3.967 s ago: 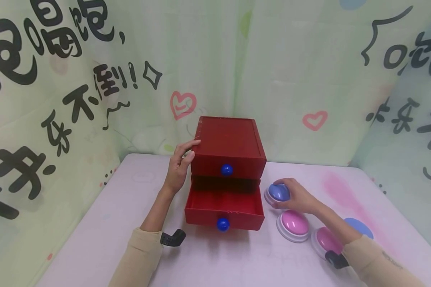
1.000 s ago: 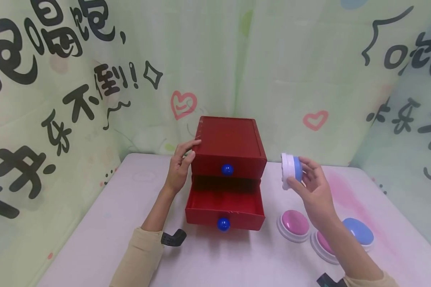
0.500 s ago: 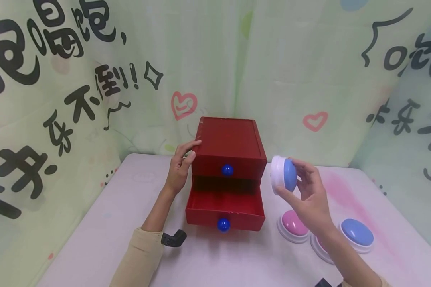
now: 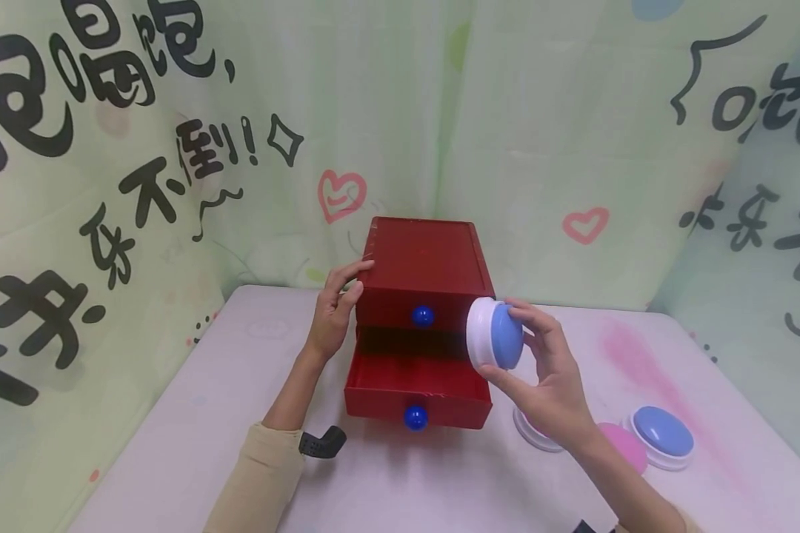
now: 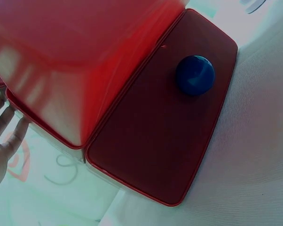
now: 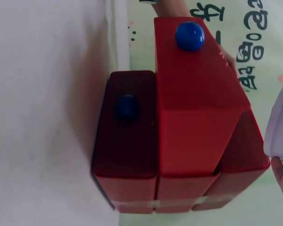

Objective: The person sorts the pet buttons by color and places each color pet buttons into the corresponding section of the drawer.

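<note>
A red drawer cabinet [image 4: 427,255] with blue knobs stands on the table, its middle drawer [image 4: 380,400] pulled out and bare inside where visible. My left hand [image 4: 332,318] rests its fingers against the cabinet's upper left side. My right hand [image 4: 550,377] pinches a blue push button [image 4: 507,337] with a white base, thumb below and fingers above. The button is tipped on its side, base facing left, and overlaps the right edge of the cabinet front. In the right wrist view only part of its white base [image 6: 276,125] shows. The closed bottom drawer [image 6: 125,136] appears there too.
On the right of the table [image 4: 240,414] sit another blue push button [image 4: 663,431] and two pink ones, one pink button [image 4: 625,446] partly behind my right forearm, the other mostly behind my hand. A printed curtain [image 4: 520,148] hangs behind the table.
My right hand has picked up the blue button from the table beside the cabinet, tipped it sideways and carried it left to the cabinet front. The left hand stays in place.
</note>
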Action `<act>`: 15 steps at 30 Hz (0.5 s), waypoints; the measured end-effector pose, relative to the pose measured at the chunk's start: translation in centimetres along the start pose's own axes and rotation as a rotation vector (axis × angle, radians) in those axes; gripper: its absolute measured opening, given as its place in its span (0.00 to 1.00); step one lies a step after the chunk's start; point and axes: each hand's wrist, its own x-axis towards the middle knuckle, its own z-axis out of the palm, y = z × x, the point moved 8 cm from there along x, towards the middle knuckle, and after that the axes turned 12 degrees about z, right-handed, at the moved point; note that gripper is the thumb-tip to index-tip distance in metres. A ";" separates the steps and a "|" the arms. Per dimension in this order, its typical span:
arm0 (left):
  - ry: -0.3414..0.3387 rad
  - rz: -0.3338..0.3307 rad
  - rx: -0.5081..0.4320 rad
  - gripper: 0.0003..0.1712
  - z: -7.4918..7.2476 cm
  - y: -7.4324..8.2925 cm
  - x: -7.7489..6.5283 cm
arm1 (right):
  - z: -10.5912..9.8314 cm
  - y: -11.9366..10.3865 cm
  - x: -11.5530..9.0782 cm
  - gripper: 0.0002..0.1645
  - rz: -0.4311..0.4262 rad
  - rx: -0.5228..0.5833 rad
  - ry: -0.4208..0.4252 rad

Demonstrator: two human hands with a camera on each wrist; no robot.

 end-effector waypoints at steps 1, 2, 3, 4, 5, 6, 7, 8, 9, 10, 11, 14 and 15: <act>-0.001 0.000 0.002 0.25 0.0 0.0 0.0 | 0.3 -0.2 0.0 0.52 0.001 0.002 -0.010; -0.002 0.000 0.003 0.25 0.0 0.0 0.0 | 0.6 -0.3 0.0 0.53 -0.001 0.005 -0.019; -0.002 0.001 0.004 0.25 0.0 0.1 0.0 | 0.9 -0.5 0.0 0.53 -0.003 0.005 -0.027; -0.003 0.002 0.005 0.25 -0.1 0.1 0.0 | 1.2 -0.6 0.0 0.53 -0.008 0.004 -0.034; -0.003 0.004 0.008 0.25 0.0 0.1 0.0 | 1.5 -0.8 0.0 0.53 -0.013 0.008 -0.042; -0.003 0.005 0.007 0.25 0.0 0.1 0.0 | 1.7 -0.9 0.0 0.54 -0.021 0.011 -0.048; -0.003 0.005 0.006 0.25 0.0 0.1 0.0 | 2.0 -1.1 0.0 0.54 -0.032 0.012 -0.053; -0.003 0.006 0.007 0.25 0.0 0.1 0.0 | 2.3 -1.2 0.0 0.53 -0.050 0.008 -0.057; -0.003 0.006 0.006 0.25 0.0 0.1 0.0 | 2.5 -1.4 0.1 0.53 -0.070 0.000 -0.063; -0.003 0.007 0.005 0.25 0.0 0.1 0.1 | 2.8 -1.6 0.1 0.53 -0.087 -0.004 -0.068; -0.003 0.006 0.003 0.25 0.1 0.1 0.1 | 3.0 -1.8 0.1 0.53 -0.100 -0.013 -0.075; -0.002 0.009 0.002 0.25 0.1 0.0 0.1 | 3.8 -2.2 0.2 0.53 -0.116 -0.054 -0.102; 0.000 0.011 0.005 0.25 0.1 0.0 0.2 | 4.1 -2.3 0.2 0.52 -0.117 -0.064 -0.115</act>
